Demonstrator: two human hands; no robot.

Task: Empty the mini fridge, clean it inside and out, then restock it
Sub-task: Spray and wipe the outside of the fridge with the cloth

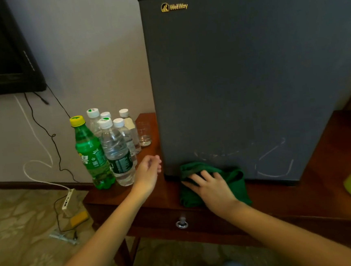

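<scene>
The grey mini fridge (240, 84) stands in front of you on the dark wooden table (332, 161), with its door closed and a gold logo at the top left of the door. On the lower part of the door there are pale curved streaks. At the left of the fridge, on the far left corner of the table, a group of bottles stands upright: one green soda bottle (91, 157) with a yellow cap at the near left, and five clear water bottles (118, 152) with white caps just beside it. The green cloth (236, 180) lies on the table and touches the bottom edge of the fridge door. Your right hand (210, 189) lies flat on this cloth with the fingers spread and presses it down. Your left hand (147, 172) hangs in the air near the bottom left corner of the fridge, just beside the nearest water bottle; its fingers are loosely bent and it holds nothing. A small empty glass (144, 133) stands between the bottles and the fridge.
</scene>
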